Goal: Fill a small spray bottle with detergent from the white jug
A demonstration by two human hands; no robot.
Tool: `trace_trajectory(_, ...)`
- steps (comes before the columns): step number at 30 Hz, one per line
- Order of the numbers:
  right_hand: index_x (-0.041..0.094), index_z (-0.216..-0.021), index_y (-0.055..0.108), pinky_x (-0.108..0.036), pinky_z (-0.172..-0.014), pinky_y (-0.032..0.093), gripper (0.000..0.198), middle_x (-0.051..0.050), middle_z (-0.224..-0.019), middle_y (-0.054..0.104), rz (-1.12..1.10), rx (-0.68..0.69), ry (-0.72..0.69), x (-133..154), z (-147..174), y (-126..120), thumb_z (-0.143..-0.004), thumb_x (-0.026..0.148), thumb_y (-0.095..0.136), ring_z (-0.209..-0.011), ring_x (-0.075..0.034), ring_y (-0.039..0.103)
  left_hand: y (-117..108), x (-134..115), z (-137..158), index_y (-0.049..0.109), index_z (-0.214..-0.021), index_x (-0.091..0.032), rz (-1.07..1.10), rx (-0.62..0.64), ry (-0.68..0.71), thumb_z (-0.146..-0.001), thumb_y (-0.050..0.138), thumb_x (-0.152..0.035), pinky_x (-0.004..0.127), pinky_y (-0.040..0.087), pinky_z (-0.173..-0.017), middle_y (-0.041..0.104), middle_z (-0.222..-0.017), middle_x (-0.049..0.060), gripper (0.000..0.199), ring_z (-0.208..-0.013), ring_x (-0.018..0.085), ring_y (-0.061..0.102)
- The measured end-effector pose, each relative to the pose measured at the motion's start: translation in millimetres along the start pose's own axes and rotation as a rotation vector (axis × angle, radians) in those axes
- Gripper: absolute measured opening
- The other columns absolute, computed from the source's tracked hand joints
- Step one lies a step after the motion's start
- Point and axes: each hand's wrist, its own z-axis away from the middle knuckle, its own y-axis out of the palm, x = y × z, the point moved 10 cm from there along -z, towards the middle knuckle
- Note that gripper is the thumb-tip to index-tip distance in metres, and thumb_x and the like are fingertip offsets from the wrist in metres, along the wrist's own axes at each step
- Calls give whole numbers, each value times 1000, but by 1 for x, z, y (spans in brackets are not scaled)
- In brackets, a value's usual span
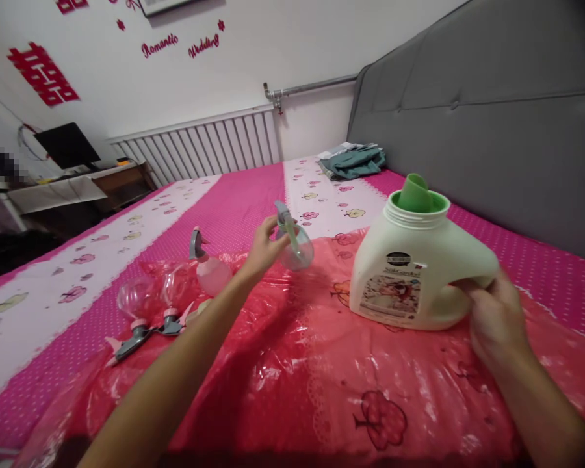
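My left hand (267,247) is closed around the neck of a clear spray bottle (299,257) with a grey spray head, which is tilted slightly. My right hand (500,315) grips the handle of a large cream detergent jug (394,266). This jug has no cap on, and a green pouring spout (416,194) shows in its mouth. Left of my left arm stands a spray bottle (213,276) that looks pinkish. Beside it, two clear round spray bottles (135,298) rest upside down on their grey and pink heads.
A red plastic sheet (283,377) covers the near part of the bed, over a pink patterned bedspread (253,192). Folded green cloth (355,161) lies by the grey headboard (478,110). A radiator (199,146) and a desk with a monitor (68,151) are farther back.
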Motion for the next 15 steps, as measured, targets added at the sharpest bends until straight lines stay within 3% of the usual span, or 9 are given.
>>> trace_trajectory(4,15,-113,74,-22,-76,44,69,-5,-104,67,6,-37,-18,0,-2,-4,-50,40,83,-87,-13,58,-53,-27,27,76,-104,-21,-26,3,3,-85,77,-36,42,50,-104,73,-120,9,24,-113,27,67)
trace_trajectory(8,16,-98,75,-26,-77,42,59,-4,-98,66,11,-91,-49,9,2,-10,-45,39,82,-84,-14,54,-101,-42,77,75,-104,-23,-295,-40,-34,-86,74,-37,41,52,-97,72,-113,8,23,-104,25,68)
trace_trajectory(11,18,-87,73,-30,-78,41,49,-4,-98,66,107,-103,-12,14,8,-13,-45,40,80,-84,-16,53,-129,-45,116,74,-103,-23,-408,-85,-69,-85,74,-37,42,52,-97,71,-114,7,23,-108,27,67)
trace_trajectory(15,23,-86,71,-42,-85,44,41,-5,-98,64,257,-76,10,9,7,-20,-49,42,78,-86,-21,54,-157,-34,153,73,-101,-22,-335,-215,-186,-83,75,-38,38,55,-87,73,-108,6,25,-100,27,69)
